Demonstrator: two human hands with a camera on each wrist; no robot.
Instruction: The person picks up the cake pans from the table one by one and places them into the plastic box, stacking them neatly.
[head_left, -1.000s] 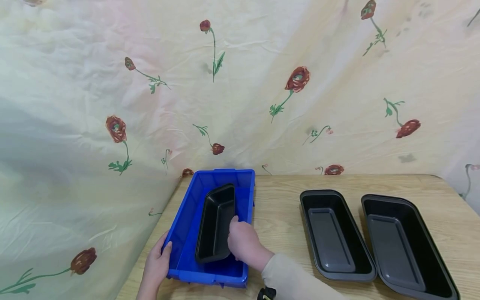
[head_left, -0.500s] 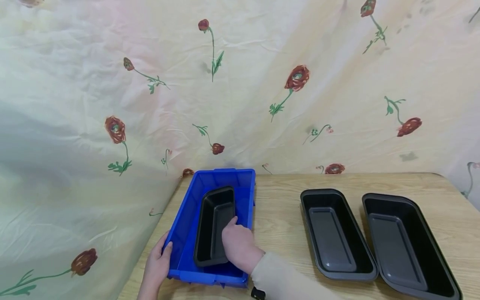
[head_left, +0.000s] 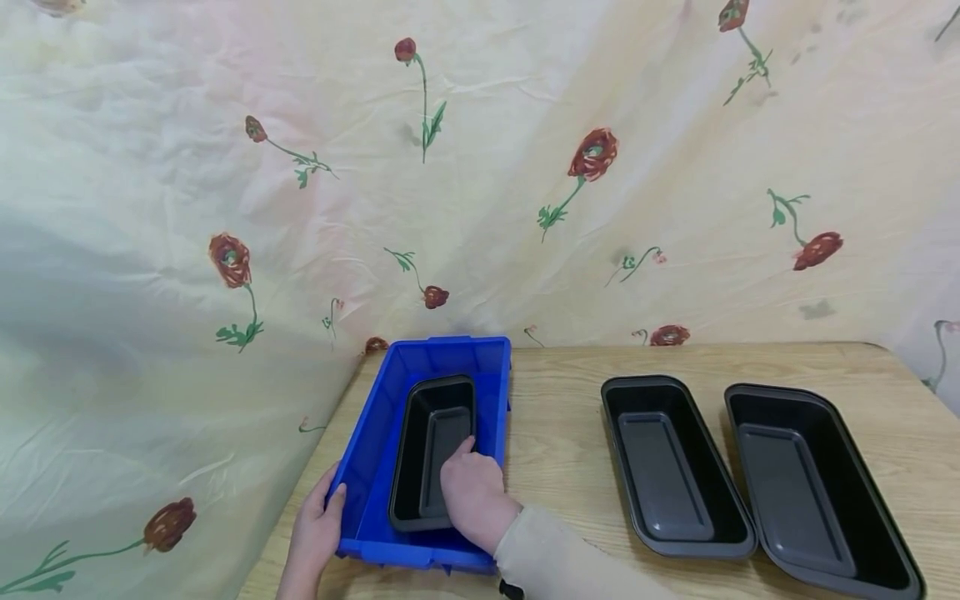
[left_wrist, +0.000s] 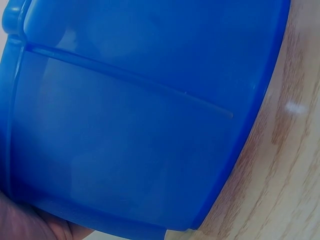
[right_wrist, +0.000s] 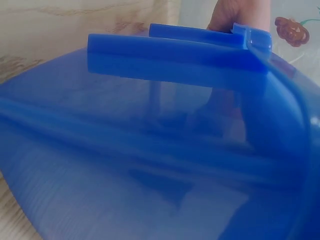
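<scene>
A blue plastic bin point(head_left: 356, 500) stands on the wooden table. Inside it is a black loaf pan point(head_left: 431, 467), its cavity facing up. My left hand point(head_left: 315, 529) grips the bin's left rim near the front corner, thumb on the inner side; in the left wrist view part of that hand point(left_wrist: 22, 225) shows below the bin wall point(left_wrist: 125, 140). My right hand point(head_left: 476, 496) reaches over the bin's right wall and holds the pan's right rim, one digit stretched along the edge. Its other fingers are hidden. The right wrist view is mostly filled by the bin wall point(right_wrist: 125, 150).
Two more dark loaf pans, a left one point(head_left: 660, 475) and a right one point(head_left: 806, 492), lie side by side on the table point(head_left: 555, 417) to the right of the bin. Behind the table hangs a floral cloth point(head_left: 487, 208).
The loaf pan has gone from tilted to flatter, lower in the bin. My right hand has moved slightly left and nearer with it. The left hand keeps its grip on the bin.
</scene>
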